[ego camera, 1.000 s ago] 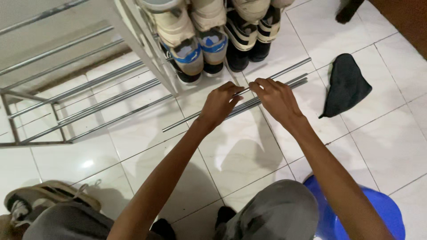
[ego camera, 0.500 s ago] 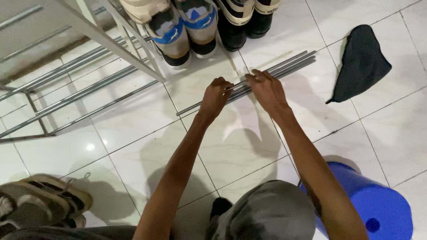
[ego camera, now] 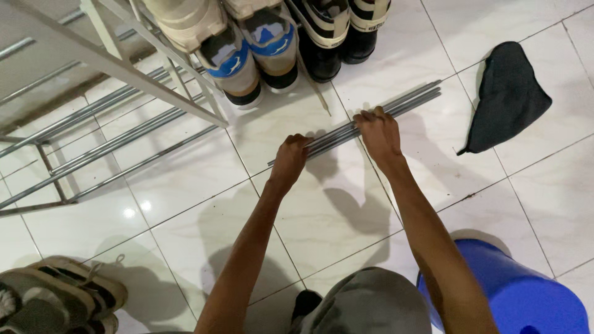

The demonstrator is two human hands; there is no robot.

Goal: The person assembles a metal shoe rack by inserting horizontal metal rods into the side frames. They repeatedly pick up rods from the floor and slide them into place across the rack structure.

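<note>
A home entryway: white floor tiles (ego camera: pixel 185 179), metal shoe rack (ego camera: pixel 93 124), sneakers (ego camera: pixel 247 43) lined up

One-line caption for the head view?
Both bare hands, left hand and right hand, grip bundled thin metal rods on white tiled floor.

Shiny metal rods (ego camera: pixel 371 120) lying on glossy white floor tiles (ego camera: pixel 346 204).
A matt black cloth (ego camera: pixel 504 93) is resting nearby; the blue stool (ego camera: pixel 526 297) is showing smooth plastic.

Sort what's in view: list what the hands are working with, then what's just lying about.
In hand:
metal rods
left hand
right hand

Lying about:
black cloth
blue stool
shoes on the metal rack
</note>
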